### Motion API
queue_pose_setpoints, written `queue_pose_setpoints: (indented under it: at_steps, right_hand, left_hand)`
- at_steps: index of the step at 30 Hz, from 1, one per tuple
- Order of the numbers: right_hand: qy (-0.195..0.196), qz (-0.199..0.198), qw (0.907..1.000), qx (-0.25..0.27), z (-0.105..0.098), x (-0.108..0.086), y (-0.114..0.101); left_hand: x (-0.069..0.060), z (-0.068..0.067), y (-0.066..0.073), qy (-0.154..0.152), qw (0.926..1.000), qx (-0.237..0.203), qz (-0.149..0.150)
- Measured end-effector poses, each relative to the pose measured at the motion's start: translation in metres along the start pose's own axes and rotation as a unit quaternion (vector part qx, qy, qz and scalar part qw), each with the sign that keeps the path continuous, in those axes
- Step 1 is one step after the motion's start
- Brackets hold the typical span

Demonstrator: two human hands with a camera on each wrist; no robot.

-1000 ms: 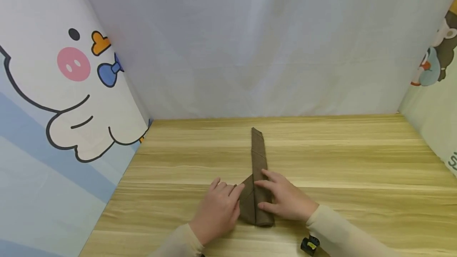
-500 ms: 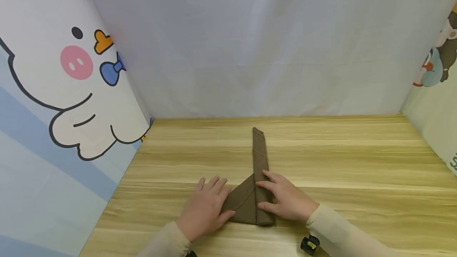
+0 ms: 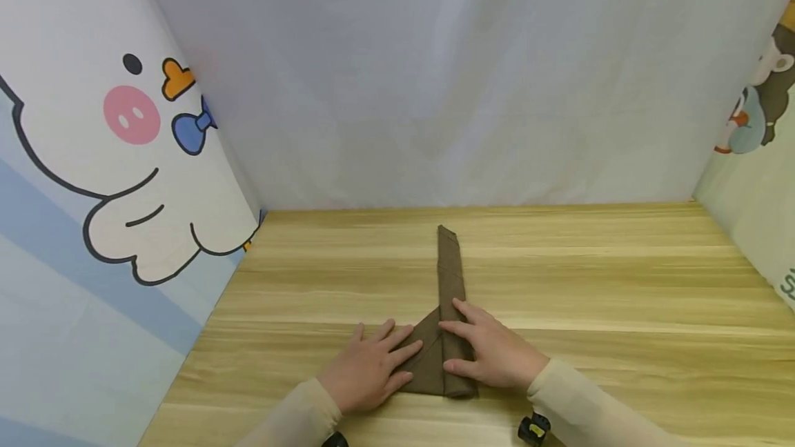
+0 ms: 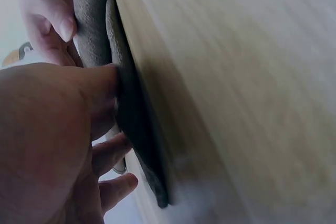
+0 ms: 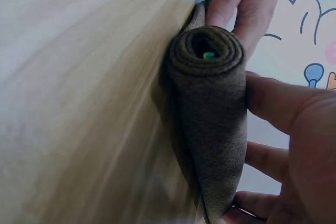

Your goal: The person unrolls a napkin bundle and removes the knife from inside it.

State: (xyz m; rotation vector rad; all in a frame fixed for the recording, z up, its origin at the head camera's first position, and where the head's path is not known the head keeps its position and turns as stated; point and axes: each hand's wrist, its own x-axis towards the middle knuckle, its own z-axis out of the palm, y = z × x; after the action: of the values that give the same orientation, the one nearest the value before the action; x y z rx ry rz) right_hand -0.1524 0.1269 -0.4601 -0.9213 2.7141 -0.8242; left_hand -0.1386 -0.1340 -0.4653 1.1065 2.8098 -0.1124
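A brown cloth (image 3: 450,274) lies on the table, rolled into a long narrow roll that points away from me. At its near left, a flat pointed flap (image 3: 428,364) spreads out from under the roll. My left hand (image 3: 368,372) rests on this flap with fingers spread. My right hand (image 3: 499,350) touches the roll's near part from the right, fingertips on top and fingers apart. In the right wrist view the roll's spiral end (image 5: 207,51) faces the camera, with a small green spot (image 5: 209,55) inside it; what that is, I cannot tell.
The wood-grain table (image 3: 621,295) runs back to a pale grey curtain (image 3: 435,88). A cartoon-printed sheet (image 3: 68,157) hangs at the left and another printed sheet (image 3: 754,178) at the right. A black wrist device (image 3: 534,428) sits below the right sleeve.
My left hand has let go of the flap's edge, drawn back left while the flap was laid out flat, then slid right onto it with fingers spread. My right hand has stayed on the roll.
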Motion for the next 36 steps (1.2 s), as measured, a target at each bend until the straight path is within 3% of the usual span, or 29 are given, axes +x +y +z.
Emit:
queue_pose_setpoints:
  at_steps: [7,24,30,36]
  right_hand:
    - [-0.018,0.013,0.9997,0.004,-0.003,0.009,-0.002]
    - [-0.037,0.001,0.9991,-0.022,0.022,0.055,-0.028]
    - [-0.039,-0.007,0.9988,-0.028,0.029,0.064,-0.037]
    - [-0.043,0.008,0.9986,-0.031,0.031,0.063,-0.036]
  left_hand:
    - [-0.002,0.003,-0.01,-0.005,0.9998,-0.018,-0.011]
    - [-0.043,0.006,-0.049,0.003,0.997,-0.039,-0.066]
    - [-0.057,0.007,-0.053,0.009,0.9945,-0.051,-0.091]
    - [-0.057,0.008,-0.052,0.007,0.9942,-0.054,-0.093]
